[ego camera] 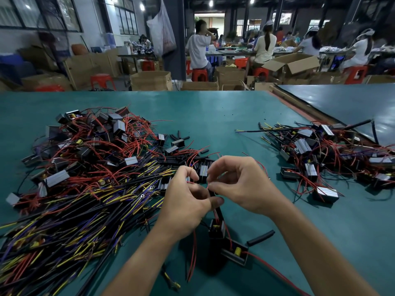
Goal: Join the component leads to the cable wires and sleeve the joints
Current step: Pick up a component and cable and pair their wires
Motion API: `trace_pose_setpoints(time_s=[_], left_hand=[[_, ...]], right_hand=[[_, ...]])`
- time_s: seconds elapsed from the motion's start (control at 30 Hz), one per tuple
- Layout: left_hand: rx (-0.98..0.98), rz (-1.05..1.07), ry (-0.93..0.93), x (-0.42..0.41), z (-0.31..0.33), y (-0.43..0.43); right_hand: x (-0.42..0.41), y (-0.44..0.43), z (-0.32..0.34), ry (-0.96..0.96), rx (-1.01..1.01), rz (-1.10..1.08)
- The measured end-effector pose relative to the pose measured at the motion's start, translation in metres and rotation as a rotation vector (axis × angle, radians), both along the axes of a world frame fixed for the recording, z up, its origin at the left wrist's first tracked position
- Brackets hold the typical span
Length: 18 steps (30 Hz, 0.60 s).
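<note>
Watching the head view feed: both forearms come up from the bottom of the frame and the hands meet just below centre, raised a little off the counter (213, 116). The left hand (186, 201) has its fingers curled in and its thumb clamped on a black cable (218, 211), which runs down toward me to a small black box component (216, 228). The right hand (241, 184) sits palm-down with thumb and forefinger pinching a thin red lead (207, 186) right at the top end of that cable; its other fingers are loosely bent. So the work is between the two hands, dead centre.

A second box component with a yellow capacitor (235, 252) lies just below the first, and a loose black sleeve piece (260, 237) is beside it under the right forearm.

Room-wise: the left is crowded, with a cable heap (74, 210) reaching the left wrist and a pile of boxes with red wires (96, 142) above it. Another pile (331, 154) sits at right, well apart from the hands. Bare green runs between the piles up to the counter's far edge, and also lower right. A darker board (342, 99) cuts diagonally across the upper right.
</note>
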<state>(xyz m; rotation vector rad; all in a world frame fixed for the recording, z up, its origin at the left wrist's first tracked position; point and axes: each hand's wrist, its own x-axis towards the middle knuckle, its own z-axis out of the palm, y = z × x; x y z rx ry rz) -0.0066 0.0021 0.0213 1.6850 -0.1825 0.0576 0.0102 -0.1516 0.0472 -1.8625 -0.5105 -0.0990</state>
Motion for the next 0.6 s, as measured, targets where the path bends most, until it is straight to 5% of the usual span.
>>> trace_pose_setpoints(time_s=[0.6], left_hand=[[-0.111, -0.083, -0.014, 0.001, 0.002, 0.000]], right_hand=[[-0.001, -0.010, 0.011, 0.178, 0.237, 0.055]])
